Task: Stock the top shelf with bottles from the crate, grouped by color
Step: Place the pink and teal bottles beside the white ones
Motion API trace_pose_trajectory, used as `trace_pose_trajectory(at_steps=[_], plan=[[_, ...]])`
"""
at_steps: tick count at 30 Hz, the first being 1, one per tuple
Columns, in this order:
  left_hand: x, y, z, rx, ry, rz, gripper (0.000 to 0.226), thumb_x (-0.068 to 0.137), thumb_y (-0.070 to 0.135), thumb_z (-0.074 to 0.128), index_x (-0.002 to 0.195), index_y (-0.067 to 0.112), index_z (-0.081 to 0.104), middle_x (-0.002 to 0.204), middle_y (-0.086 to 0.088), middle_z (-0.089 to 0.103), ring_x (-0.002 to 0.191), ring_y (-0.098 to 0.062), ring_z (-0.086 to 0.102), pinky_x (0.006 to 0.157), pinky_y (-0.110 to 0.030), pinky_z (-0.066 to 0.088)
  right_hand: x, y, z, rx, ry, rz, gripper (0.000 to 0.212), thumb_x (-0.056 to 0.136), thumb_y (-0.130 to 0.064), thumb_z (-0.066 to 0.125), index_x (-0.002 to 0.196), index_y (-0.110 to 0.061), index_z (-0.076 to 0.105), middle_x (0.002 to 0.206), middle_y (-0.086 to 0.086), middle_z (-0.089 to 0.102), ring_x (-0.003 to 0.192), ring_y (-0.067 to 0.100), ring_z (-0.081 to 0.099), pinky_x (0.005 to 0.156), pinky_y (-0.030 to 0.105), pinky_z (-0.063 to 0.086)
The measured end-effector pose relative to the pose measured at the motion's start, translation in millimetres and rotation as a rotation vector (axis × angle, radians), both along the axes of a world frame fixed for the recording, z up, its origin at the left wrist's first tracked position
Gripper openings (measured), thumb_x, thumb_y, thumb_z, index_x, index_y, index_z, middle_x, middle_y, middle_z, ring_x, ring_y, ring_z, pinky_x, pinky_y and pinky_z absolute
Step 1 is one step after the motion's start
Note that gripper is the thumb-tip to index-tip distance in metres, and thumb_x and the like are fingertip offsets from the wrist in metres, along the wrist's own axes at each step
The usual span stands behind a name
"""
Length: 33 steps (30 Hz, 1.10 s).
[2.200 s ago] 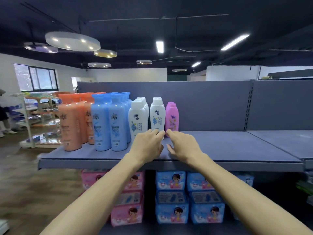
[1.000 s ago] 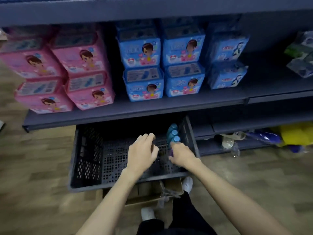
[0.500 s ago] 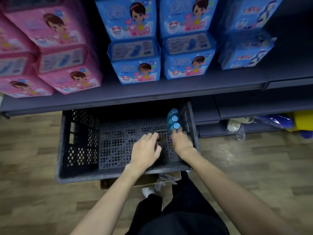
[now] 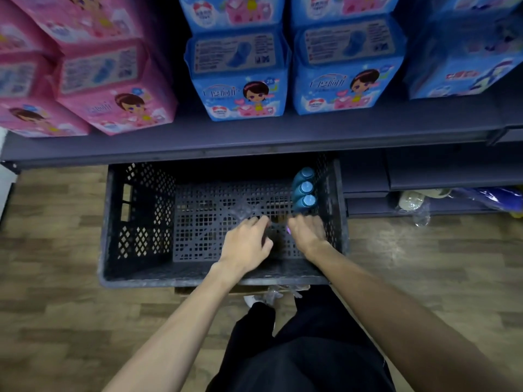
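Observation:
A dark plastic crate (image 4: 135,222) stands on the floor under the shelving, seen from above. Three blue-capped bottles (image 4: 304,190) stand in a row against its right wall. My right hand (image 4: 307,232) is inside the crate just in front of them, its fingers curled down over a pink bottle (image 4: 288,230) of which only a sliver shows by the thumb. My left hand (image 4: 246,244) reaches into the crate beside it with loosely bent fingers and holds nothing. The top shelf is out of view.
A grey shelf edge (image 4: 254,142) overhangs the crate's far side, carrying pink packs (image 4: 93,80) and blue packs (image 4: 240,80). Lower shelves at the right (image 4: 424,199) hold loose items. My legs in black trousers (image 4: 305,349) stand close behind the crate on the wooden floor.
My view dropped from the top shelf down to the crate. Both hands left the shelf, went into the crate, and the right hand settled over the pink bottle.

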<state>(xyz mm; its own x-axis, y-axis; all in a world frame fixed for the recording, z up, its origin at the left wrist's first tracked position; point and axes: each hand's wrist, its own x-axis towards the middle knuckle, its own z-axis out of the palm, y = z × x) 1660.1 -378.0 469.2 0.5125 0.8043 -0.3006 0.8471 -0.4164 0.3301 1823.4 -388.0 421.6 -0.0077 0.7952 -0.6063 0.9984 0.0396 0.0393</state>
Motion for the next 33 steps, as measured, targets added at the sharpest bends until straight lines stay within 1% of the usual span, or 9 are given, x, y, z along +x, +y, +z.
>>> trace_pose_trajectory(at_steps=[5,8,10,14,18,21,25,29,33], plan=[[-7.6,12.1,-4.7,-0.037,0.046,0.001,0.026,0.091,0.032,0.051,0.114,0.021,0.05,0.108,-0.002,0.061,0.1,-0.025,0.058,0.073,-0.035,0.049,4.2,1.0,-3.2,0.095,0.057,-0.045,0.026,0.088,0.002,0.058,0.111,-0.01,0.064,0.107,0.008,0.068,0.094,0.027,0.068,0.07,0.035,0.046],[-12.7,11.4,-3.9,-0.017,0.029,0.011,0.028,0.091,0.032,0.05,0.116,0.02,0.05,0.11,-0.002,0.062,0.101,-0.025,0.059,0.075,-0.036,0.051,1.4,3.1,3.0,0.108,0.077,-0.07,0.026,0.089,0.002,0.055,0.107,-0.013,0.065,0.103,0.006,0.07,0.093,0.026,0.068,0.069,0.033,0.039],[-18.5,10.5,-2.2,-0.005,0.023,0.019,0.029,0.091,0.032,0.05,0.118,0.02,0.049,0.112,-0.003,0.062,0.101,-0.025,0.059,0.075,-0.036,0.052,0.1,2.1,9.6,0.14,0.122,-0.097,0.026,0.088,0.0,0.056,0.107,-0.015,0.065,0.1,0.007,0.071,0.09,0.027,0.068,0.067,0.032,0.041],[-29.5,12.5,7.7,0.027,0.028,0.017,0.036,0.092,0.033,0.05,0.125,0.02,0.044,0.111,-0.003,0.06,0.102,-0.025,0.058,0.073,-0.036,0.049,2.3,-3.1,31.7,0.261,0.384,-0.247,0.029,0.084,-0.017,0.071,0.111,-0.014,0.058,0.103,0.012,0.069,0.094,0.034,0.066,0.072,0.034,0.047],[-29.3,19.7,31.0,0.092,0.016,0.002,0.041,0.092,0.033,0.05,0.128,0.018,0.04,0.113,-0.004,0.058,0.103,-0.027,0.057,0.072,-0.037,0.046,2.1,-7.9,64.4,0.384,0.582,-0.349,0.036,0.081,-0.025,0.076,0.109,-0.015,0.056,0.096,0.003,0.066,0.094,0.027,0.062,0.075,0.032,0.045],[-25.1,26.8,51.4,0.151,-0.057,-0.028,0.038,0.09,0.033,0.049,0.124,0.017,0.042,0.106,-0.004,0.058,0.097,-0.027,0.059,0.065,-0.036,0.044,0.5,-9.2,93.6,0.498,0.666,-0.298,0.038,0.085,-0.029,0.072,0.116,-0.016,0.055,0.097,-0.003,0.06,0.095,0.021,0.057,0.076,0.03,0.041],[-26.3,33.7,81.2,0.242,-0.144,-0.057,0.039,0.086,0.035,0.05,0.122,0.02,0.042,0.101,-0.001,0.059,0.091,-0.027,0.061,0.062,-0.039,0.05,-5.0,-11.4,136.4,0.699,0.625,-0.158,0.041,0.089,-0.036,0.068,0.121,-0.017,0.053,0.106,-0.002,0.062,0.099,0.019,0.052,0.077,0.036,0.048],[-34.8,43.4,116.2,0.354,-0.188,-0.094,0.038,0.086,0.034,0.051,0.12,0.02,0.042,0.099,0.0,0.059,0.09,-0.026,0.06,0.059,-0.037,0.047,-14.4,-7.7,180.2,0.8,0.683,-0.179,0.045,0.088,-0.036,0.069,0.123,-0.02,0.047,0.105,-0.001,0.06,0.098,0.015,0.054,0.079,0.032,0.047],[-42.8,52.8,154.4,0.475,-0.243,-0.115,0.039,0.086,0.034,0.051,0.121,0.019,0.042,0.104,-0.001,0.06,0.095,-0.027,0.059,0.064,-0.039,0.048,-24.1,-1.0,220.3,0.91,0.717,-0.18,0.043,0.088,-0.036,0.069,0.123,-0.023,0.049,0.102,0.0,0.059,0.096,0.016,0.054,0.084,0.036,0.049]])
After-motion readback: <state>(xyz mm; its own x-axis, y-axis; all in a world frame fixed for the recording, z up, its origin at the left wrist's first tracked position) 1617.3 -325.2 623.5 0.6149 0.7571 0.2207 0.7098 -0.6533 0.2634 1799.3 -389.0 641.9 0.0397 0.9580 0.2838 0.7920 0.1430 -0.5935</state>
